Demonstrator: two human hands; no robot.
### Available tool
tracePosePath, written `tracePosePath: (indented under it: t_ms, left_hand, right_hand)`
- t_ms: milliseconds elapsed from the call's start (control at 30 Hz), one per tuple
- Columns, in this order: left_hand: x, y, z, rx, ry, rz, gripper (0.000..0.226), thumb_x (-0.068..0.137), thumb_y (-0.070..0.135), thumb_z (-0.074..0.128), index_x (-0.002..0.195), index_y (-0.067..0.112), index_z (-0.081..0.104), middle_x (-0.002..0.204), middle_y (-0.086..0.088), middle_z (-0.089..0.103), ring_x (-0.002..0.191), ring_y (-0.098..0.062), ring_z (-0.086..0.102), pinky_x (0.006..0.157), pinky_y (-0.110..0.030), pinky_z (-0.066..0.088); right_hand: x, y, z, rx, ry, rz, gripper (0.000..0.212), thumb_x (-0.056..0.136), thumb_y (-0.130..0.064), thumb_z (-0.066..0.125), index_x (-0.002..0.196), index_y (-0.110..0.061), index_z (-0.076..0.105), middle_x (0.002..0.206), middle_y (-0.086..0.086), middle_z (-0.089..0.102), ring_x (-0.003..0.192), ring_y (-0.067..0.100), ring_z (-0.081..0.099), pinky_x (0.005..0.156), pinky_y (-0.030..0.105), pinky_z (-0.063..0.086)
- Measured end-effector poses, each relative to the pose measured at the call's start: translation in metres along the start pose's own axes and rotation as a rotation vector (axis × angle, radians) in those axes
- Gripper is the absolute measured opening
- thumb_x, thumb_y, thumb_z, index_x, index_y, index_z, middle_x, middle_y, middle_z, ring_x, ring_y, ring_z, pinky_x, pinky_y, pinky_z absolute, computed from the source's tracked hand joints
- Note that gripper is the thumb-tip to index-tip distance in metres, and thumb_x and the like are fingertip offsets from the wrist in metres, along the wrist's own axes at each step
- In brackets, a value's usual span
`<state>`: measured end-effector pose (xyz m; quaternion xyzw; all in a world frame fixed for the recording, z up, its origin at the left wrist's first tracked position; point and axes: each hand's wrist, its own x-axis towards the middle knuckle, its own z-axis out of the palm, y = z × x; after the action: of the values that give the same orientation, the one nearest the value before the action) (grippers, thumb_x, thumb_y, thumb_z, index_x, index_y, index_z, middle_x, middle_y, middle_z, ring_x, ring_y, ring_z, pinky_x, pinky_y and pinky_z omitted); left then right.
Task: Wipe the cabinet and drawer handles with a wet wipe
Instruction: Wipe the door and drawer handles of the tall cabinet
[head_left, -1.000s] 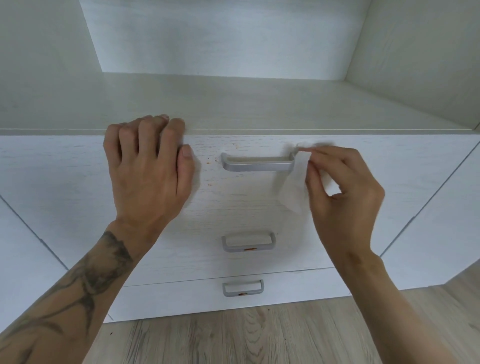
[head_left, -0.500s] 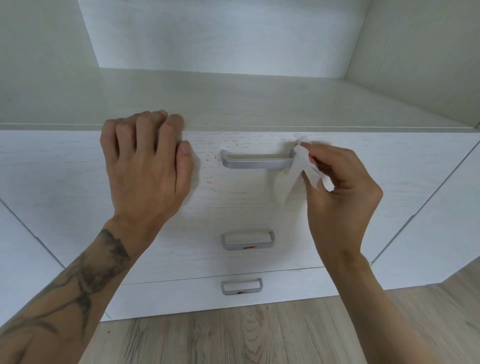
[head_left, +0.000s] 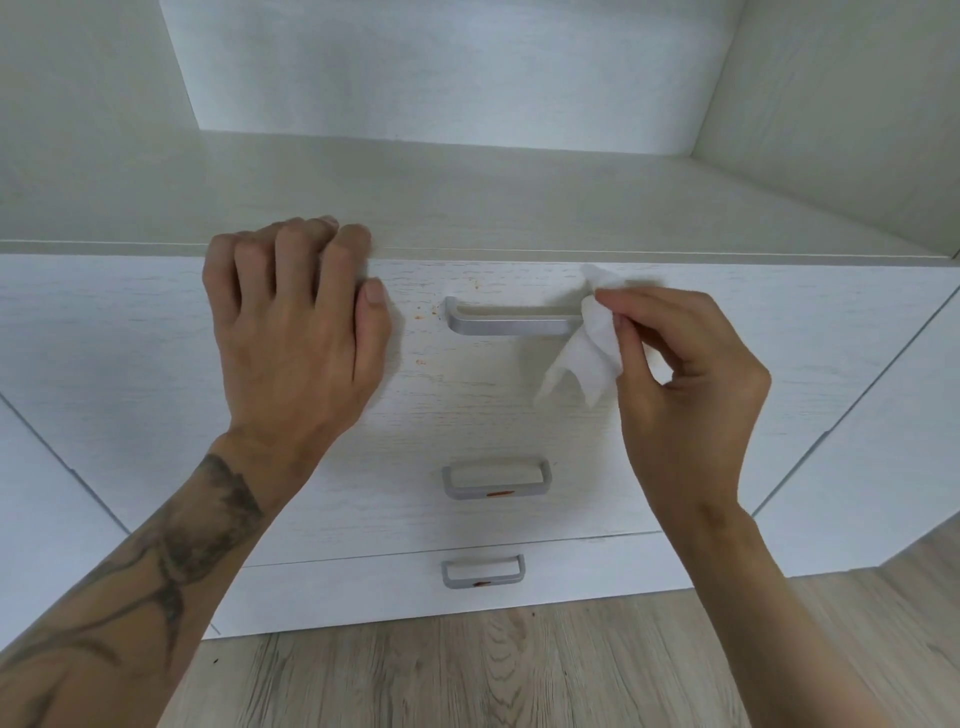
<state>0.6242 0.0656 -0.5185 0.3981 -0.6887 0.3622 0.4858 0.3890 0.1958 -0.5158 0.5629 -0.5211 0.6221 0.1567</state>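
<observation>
Both hands raised against a white wood-grain drawer unit, seen from above. Left hand (head_left: 296, 332), left of centre: fingers curled over the top edge of the top drawer front (head_left: 493, 400), thumb flat against the panel, nothing held in it; tattooed forearm running down to the lower left corner. Right hand (head_left: 685, 374), right of centre: thumb and fingertips closed in a pinch on a crumpled white wet wipe (head_left: 589, 348), the remaining fingers loosely curled behind.

Wet wipe pressed against the right end of the top handle (head_left: 511, 319), covering that end, with a loose corner sticking up above the fingers and the rest hanging down over the drawer front. Top handle: a silver metal bar, mounted horizontally, centre of the frame, its left end and middle bare. Small orange-brown specks on the panel just left of that handle and a few above it.

Lower down the same front, a second, shorter silver handle (head_left: 496, 480) with an orange-brown smear along its lower edge. Below that, on the bottom drawer (head_left: 597, 577), a third handle (head_left: 483, 571) with a similar small mark. Open, pale shelf recess (head_left: 467, 197) across the upper half of the frame. Light wood-look floor (head_left: 493, 675) along the bottom edge.
</observation>
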Motion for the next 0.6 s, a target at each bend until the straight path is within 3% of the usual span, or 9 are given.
tracePosePath:
  t_ms: [233,367,500,600]
  left_hand:
    - [0.0,0.0,0.0,-0.002,0.001,0.0,0.034,0.109,0.025,0.038,0.126,0.005,0.059,0.121,-0.018,0.061,0.108,-0.035,0.047,0.1,-0.052,0.035]
    - [0.0,0.001,0.0,0.0,-0.006,-0.002,0.035,0.11,0.027,0.037,0.127,0.006,0.059,0.121,-0.018,0.061,0.108,-0.034,0.046,0.1,-0.052,0.035]
    - [0.0,0.001,0.0,-0.006,-0.012,-0.004,0.036,0.11,0.027,0.037,0.127,0.005,0.06,0.121,-0.018,0.061,0.108,-0.034,0.046,0.101,-0.052,0.035]
    - [0.0,0.001,0.001,-0.005,0.001,0.0,0.036,0.109,0.027,0.038,0.127,0.005,0.061,0.121,-0.018,0.062,0.109,-0.033,0.046,0.102,-0.051,0.035]
  right_hand:
    - [-0.017,-0.007,0.0,-0.029,0.024,-0.063,0.016,0.099,-0.006,0.074,0.114,-0.004,0.079,0.114,0.008,0.073,0.11,0.014,0.07,0.093,0.027,0.058]
    - [-0.014,-0.007,0.005,-0.038,0.048,-0.085,0.02,0.093,-0.006,0.082,0.112,-0.003,0.079,0.112,0.009,0.073,0.108,0.012,0.068,0.097,0.017,0.052]
    - [-0.011,-0.006,0.008,-0.094,0.063,-0.216,0.012,0.095,-0.002,0.079,0.107,-0.002,0.081,0.107,0.011,0.075,0.101,0.025,0.073,0.095,0.025,0.056]
    - [-0.007,-0.009,0.012,-0.104,0.031,-0.297,0.008,0.095,-0.003,0.079,0.103,-0.003,0.082,0.104,0.01,0.076,0.099,0.026,0.072,0.091,0.029,0.057]
